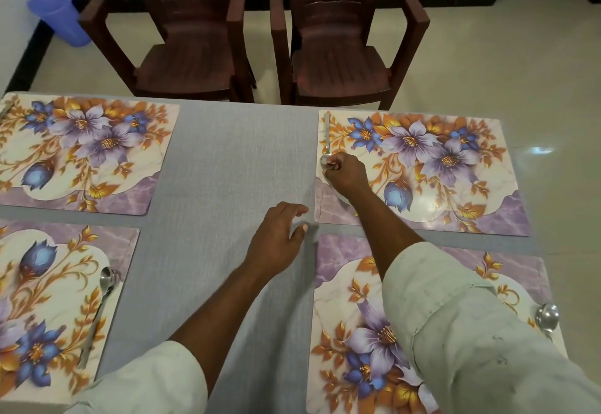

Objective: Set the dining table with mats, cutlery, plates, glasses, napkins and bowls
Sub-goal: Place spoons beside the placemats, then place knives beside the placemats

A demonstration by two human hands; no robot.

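Several floral mats lie on the grey table (pixel 227 159). My right hand (pixel 346 172) rests on the far right mat (pixel 455 166), fingers closed on the bowl end of a steel spoon (pixel 326 135) that lies along that mat's left edge. My left hand (pixel 279 234) hovers open over the bare cloth between the mats, fingers spread. A second spoon (pixel 99 309) lies on the near left mat (pixel 55 299). A third spoon (pixel 547 317) lies on the near right mat (pixel 351 332), partly behind my sleeve. The far left mat (pixel 84 150) has a cutlery tip at its far left corner.
Two dark brown plastic chairs (pixel 192 29) (pixel 344 33) stand pushed close to the table's far edge. A blue plastic bin (pixel 58 16) stands on the tiled floor at the far left, by the wall.
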